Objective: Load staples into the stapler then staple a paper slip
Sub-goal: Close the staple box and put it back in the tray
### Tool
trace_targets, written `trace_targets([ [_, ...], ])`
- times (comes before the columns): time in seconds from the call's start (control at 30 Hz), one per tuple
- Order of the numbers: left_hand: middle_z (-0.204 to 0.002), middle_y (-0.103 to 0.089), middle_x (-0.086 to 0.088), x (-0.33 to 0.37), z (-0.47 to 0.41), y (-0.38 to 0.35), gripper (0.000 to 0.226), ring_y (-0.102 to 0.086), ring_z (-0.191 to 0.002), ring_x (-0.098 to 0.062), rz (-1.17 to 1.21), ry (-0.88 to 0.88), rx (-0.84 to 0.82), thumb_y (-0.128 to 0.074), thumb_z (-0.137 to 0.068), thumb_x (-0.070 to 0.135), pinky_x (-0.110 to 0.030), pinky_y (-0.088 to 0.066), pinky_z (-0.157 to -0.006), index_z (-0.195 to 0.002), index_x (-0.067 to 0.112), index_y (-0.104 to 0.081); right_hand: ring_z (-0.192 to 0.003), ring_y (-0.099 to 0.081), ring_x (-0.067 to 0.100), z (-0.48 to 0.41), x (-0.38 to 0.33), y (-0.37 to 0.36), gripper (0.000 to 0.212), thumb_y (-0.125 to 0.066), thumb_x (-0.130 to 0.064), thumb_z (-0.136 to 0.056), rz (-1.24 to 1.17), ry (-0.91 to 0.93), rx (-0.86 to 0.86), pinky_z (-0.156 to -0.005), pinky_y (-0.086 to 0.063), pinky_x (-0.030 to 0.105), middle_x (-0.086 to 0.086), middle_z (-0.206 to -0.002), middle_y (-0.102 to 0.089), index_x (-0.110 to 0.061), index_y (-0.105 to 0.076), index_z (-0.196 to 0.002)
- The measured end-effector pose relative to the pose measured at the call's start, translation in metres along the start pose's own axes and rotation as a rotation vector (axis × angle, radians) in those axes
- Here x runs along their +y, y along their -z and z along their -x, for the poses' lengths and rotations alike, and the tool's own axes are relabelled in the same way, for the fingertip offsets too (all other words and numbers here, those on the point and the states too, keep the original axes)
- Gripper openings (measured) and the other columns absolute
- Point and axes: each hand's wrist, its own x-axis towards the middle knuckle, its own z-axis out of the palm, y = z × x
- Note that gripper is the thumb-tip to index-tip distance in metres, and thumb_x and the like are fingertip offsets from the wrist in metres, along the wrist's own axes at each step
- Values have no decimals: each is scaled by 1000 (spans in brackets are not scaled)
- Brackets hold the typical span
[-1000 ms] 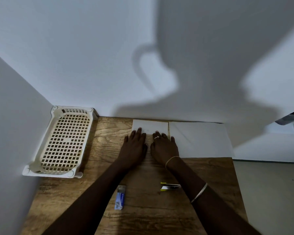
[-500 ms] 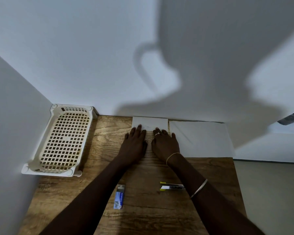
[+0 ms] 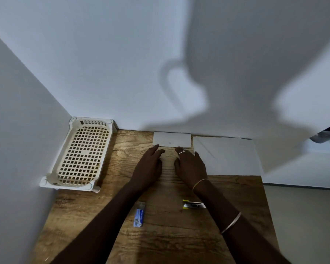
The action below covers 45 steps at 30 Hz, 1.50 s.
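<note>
Head view: both hands lie flat and empty on the wooden table (image 3: 168, 242), palms down, fingers loose. The left hand (image 3: 148, 167) has its fingertips just at the near edge of the small paper slip (image 3: 171, 139), which lies against the back wall; the right hand (image 3: 191, 165) sits beside it, its fingertips touching or nearly touching that same edge. Neither hand grips anything.

The stapler (image 3: 193, 204), yellow and silver, rests near the right forearm, partly hidden by it, so whether it is open or closed I cannot tell. The blue staple box (image 3: 139, 215) lies near the left forearm, apart from the stapler. A larger white sheet (image 3: 229, 156) sits to the right of the slip, and a cream plastic basket (image 3: 82, 153) stands in the left corner.

By my judgement the task is at its very start: the staples appear unloaded and the slip shows no staple that I can make out. Loading and stapling both remain
</note>
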Motion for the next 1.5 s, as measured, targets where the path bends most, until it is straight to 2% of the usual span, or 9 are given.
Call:
trace_targets([
  [0.07,-161,-41,-8,-2,14,4,47,-45,-144,-25,28,31,11,-57,-97,6,-38,-44,-111,-143,16,-56,-119,-63,23,12,-5,2,47,-50,-28,-97,-20,1,16,-118,-30,43,5,-137,-64,-21,-49,-144],
  [0.23,-160,-43,-2,-7,55,6,50,-48,-140,-20,39,74,10,-58,-97,8,-33,-42,-109,-145,19,-54,-123,-61,19,40,-10,2,47,-51,-25,-98,-53,12,10,-119,-28,40,2,-140,-62,-24,-50,-145],
  [0.47,-149,-56,-11,-18,120,6,47,-55,-135,-25,56,84,13,-63,-93,3,-28,-40,-110,-140,10,-60,-111,-67,24,87,-23,-9,42,-55,-20,-93,1,95,17,-110,-40,39,4,-123,-72,-24,-62,-134],
  [0.6,-146,-58,-11,-28,149,4,48,-55,-134,-24,43,135,19,-66,-92,3,-26,-37,-110,-139,9,-60,-84,-72,27,110,-35,-23,32,-65,-12,-84,-11,186,50,-82,-58,38,7,-94,-78,-19,-75,-114],
  [0.8,-134,-64,-8,-42,184,1,45,-62,-120,-22,31,210,2,-72,-87,5,-19,-38,-98,-132,8,-65,-109,-67,19,135,-60,-58,30,-62,-20,-91,-338,19,-94,-98,-48,30,3,-114,-74,-19,-73,-118],
  [0.93,-129,-63,-6,-46,190,1,44,-63,-115,-20,70,199,-27,-73,-89,12,-20,-42,-91,-132,9,-64,-105,-67,22,136,-72,-69,24,-65,-17,-89,-416,-47,-138,-93,-48,31,7,-109,-74,-15,-75,-111],
  [1.07,-130,-54,2,-47,188,5,66,-57,-108,-9,99,194,-110,-81,-83,37,-18,-42,-84,-142,18,-57,-98,-66,20,131,-82,-74,19,-65,-21,-89,-426,-64,-142,-86,-48,30,4,-102,-74,-19,-77,-103],
  [1.27,-130,-54,4,-52,183,6,76,-54,-107,-5,96,184,-138,-87,-75,39,-14,-41,-80,-142,19,-55,-96,-66,14,125,-86,-79,19,-65,-22,-88,-445,-133,-142,-80,-45,21,-2,-102,-73,-24,-75,-104],
  [1.5,-125,-52,11,-58,174,9,77,-54,-103,-3,85,164,-175,-85,-67,55,-13,-38,-74,-132,29,-55,-98,-67,16,115,-86,-78,21,-66,-24,-86,-424,-125,-194,-87,-53,29,-2,-106,-73,-27,-75,-105],
])
